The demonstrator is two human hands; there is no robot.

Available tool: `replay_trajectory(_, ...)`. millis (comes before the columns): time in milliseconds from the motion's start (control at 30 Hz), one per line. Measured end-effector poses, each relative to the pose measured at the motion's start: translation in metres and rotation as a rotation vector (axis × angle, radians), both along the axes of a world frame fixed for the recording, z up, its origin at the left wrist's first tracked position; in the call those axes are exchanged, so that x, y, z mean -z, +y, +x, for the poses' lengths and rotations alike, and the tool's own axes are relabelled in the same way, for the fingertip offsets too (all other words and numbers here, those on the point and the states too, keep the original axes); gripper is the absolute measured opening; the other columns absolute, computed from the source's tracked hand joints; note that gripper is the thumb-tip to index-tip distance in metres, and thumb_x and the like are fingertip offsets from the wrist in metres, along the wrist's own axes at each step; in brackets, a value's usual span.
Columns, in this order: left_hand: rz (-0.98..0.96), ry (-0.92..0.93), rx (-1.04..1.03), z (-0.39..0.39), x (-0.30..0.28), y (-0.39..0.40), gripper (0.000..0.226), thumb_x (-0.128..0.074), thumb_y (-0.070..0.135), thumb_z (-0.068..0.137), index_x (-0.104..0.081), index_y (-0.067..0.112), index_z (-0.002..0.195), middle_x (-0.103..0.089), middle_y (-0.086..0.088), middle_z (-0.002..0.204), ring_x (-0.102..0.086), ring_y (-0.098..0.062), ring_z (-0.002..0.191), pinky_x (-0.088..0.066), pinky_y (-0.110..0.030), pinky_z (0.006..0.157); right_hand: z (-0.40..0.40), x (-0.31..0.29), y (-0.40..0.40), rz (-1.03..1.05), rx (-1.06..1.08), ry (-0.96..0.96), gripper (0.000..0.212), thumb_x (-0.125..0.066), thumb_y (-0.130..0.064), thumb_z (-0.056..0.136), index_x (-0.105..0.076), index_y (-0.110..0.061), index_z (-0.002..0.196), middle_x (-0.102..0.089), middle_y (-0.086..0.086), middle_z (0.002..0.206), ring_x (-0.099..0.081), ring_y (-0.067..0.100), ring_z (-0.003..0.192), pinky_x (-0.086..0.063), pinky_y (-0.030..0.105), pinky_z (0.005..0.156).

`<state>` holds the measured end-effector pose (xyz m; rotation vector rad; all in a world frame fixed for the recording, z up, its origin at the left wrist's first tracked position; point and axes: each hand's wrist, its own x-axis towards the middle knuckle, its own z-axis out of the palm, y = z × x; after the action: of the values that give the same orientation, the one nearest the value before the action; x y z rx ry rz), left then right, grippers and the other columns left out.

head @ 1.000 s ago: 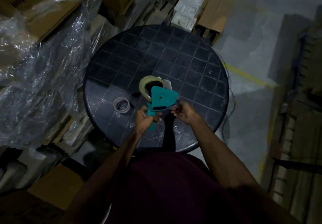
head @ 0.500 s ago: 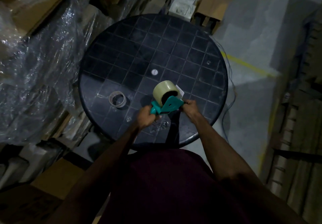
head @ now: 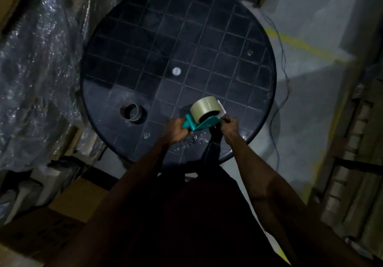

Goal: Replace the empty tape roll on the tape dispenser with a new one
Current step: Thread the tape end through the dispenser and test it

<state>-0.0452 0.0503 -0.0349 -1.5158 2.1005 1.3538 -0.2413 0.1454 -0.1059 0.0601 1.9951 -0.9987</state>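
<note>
A teal tape dispenser (head: 202, 124) is held just above the near part of the round black table (head: 145, 38). A full pale tape roll (head: 204, 107) sits on it, lying on its side. My left hand (head: 175, 130) is closed around the dispenser's handle. My right hand (head: 227, 123) pinches the dispenser's front end, where a small white tab sticks out. The empty cardboard roll (head: 132, 111) lies on the table to the left, apart from both hands.
Plastic-wrapped goods (head: 35, 80) crowd the table's left side. Cardboard boxes (head: 41, 231) stand at lower left. A thin cable (head: 281, 92) hangs off the table's right edge. A yellow line (head: 300, 45) marks the grey floor on the right, beside stacked racks (head: 352, 142).
The dispenser has tipped from standing face-up to lying flat with the roll's side up. My head has dropped closer, so the table looks larger. Both hands kept their hold.
</note>
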Motion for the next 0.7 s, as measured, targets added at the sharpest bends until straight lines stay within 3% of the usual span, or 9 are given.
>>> replay_trajectory(133,-0.006,-0.019,-0.009,-0.002,0.051,-0.002,0.038,-0.062,0.046,0.058,-0.065,0.026,0.090,-0.074,0.000,0.083,-0.072,-0.021,0.079,-0.060,-0.040,0.071,-0.002,0.005,-0.005,0.075,-0.010,0.084,0.025,-0.050,0.017,0.084,-0.071,0.011,0.097,-0.064,0.009,0.092,-0.058,0.020,0.088,-0.048,0.025,0.084)
replay_trajectory(267,-0.017,-0.084,-0.015,0.000,0.065,-0.002,0.025,-0.062,0.040,0.064,-0.063,0.027,0.084,-0.071,0.003,0.077,-0.067,-0.018,0.070,-0.059,-0.038,0.066,0.001,0.007,-0.010,0.128,-0.005,0.154,0.023,-0.054,0.013,0.082,-0.074,0.007,0.092,-0.067,0.007,0.086,-0.059,0.017,0.083,-0.044,0.013,0.067)
replay_trajectory(433,-0.018,-0.090,-0.040,-0.002,0.041,0.003,0.021,-0.066,0.034,0.067,-0.064,0.019,0.082,-0.071,-0.001,0.077,-0.068,-0.021,0.069,-0.054,-0.032,0.060,0.006,0.005,-0.010,0.148,-0.069,0.249,0.023,-0.061,0.005,0.081,-0.079,-0.002,0.093,-0.076,0.009,0.089,-0.067,0.017,0.082,-0.050,0.019,0.073)
replay_trajectory(567,-0.020,-0.075,-0.048,0.003,0.042,0.005,0.021,-0.062,0.036,0.066,-0.060,0.020,0.079,-0.070,0.001,0.075,-0.068,-0.022,0.069,-0.055,-0.033,0.059,-0.004,0.008,-0.011,0.192,-0.125,0.212,0.013,-0.068,-0.003,0.073,-0.074,-0.013,0.068,-0.067,0.000,0.067,-0.066,0.015,0.067,-0.042,0.013,0.046)
replay_trajectory(700,-0.070,-0.118,0.034,0.000,0.036,0.000,0.022,-0.055,0.032,0.068,-0.061,0.020,0.085,-0.072,-0.009,0.087,-0.068,-0.033,0.080,-0.056,-0.038,0.068,-0.008,0.008,-0.011,0.243,-0.177,0.279,0.013,-0.073,0.000,0.066,-0.076,-0.012,0.071,-0.065,-0.003,0.063,-0.060,0.008,0.056,-0.034,0.001,0.040)
